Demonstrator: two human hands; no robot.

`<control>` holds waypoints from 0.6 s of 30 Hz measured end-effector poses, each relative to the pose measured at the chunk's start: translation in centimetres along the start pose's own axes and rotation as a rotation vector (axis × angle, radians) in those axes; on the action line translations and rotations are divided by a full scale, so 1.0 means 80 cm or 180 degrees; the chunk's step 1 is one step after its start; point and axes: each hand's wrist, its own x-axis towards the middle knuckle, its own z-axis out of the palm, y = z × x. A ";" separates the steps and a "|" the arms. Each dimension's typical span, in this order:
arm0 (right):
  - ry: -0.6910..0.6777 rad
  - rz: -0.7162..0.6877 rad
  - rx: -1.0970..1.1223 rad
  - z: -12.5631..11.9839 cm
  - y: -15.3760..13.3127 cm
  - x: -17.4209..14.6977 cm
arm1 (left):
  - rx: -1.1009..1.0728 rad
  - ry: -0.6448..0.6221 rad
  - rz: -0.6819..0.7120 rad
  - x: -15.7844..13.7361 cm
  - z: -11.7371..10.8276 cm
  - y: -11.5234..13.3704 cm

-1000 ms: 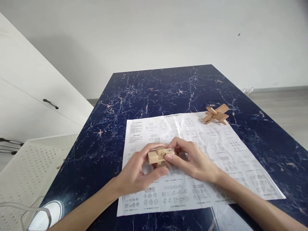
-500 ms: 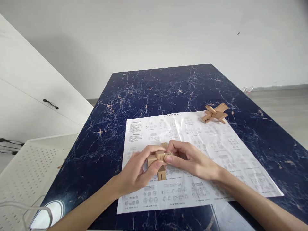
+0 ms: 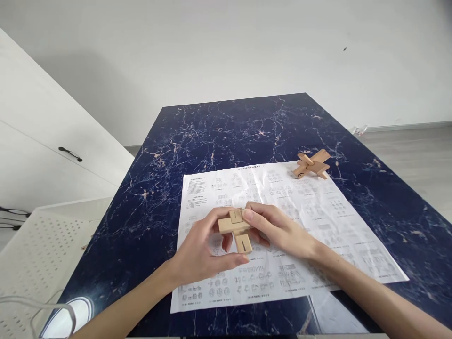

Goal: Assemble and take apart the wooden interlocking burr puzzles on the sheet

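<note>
Between my hands is a wooden interlocking puzzle (image 3: 229, 225) made of light square bars crossing each other, with dark marks on two end faces. My left hand (image 3: 197, 249) curls around its left side, thumb along the lower bar's end and fingers behind. From the right, my right hand (image 3: 278, 228) grips it, thumb pressed on top by the upper block and fingers underneath. Below them lies a creased instruction sheet (image 3: 293, 263) printed with small diagrams. A second wooden puzzle (image 3: 312, 165), cross-shaped, rests at the sheet's far right corner.
The dark blue marbled table (image 3: 219, 132) reaches toward a white wall (image 3: 226, 47). A white cabinet (image 3: 52, 136) with a black handle stands at left, above a perforated white panel (image 3: 45, 249). A pale cable (image 3: 38, 301) runs at the lower left.
The wooden puzzle has tipped so its marked end faces turn up toward me. My left thumb has moved down to the lower bar, and my right thumb has shifted up.
</note>
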 end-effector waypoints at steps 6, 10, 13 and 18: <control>0.0075 -0.0558 -0.0842 0.003 0.006 -0.001 | -0.0227 -0.0040 -0.0148 0.002 -0.005 0.006; 0.0053 -0.0831 -0.1196 0.003 0.014 -0.004 | -0.0227 -0.0127 -0.0093 0.000 -0.004 0.007; -0.0017 -0.0792 -0.1252 0.003 0.015 -0.005 | -0.0145 -0.0174 -0.0011 -0.001 -0.004 0.005; -0.0149 -0.0692 -0.1162 0.003 0.011 -0.005 | 0.0061 -0.0170 0.0018 -0.002 -0.005 0.002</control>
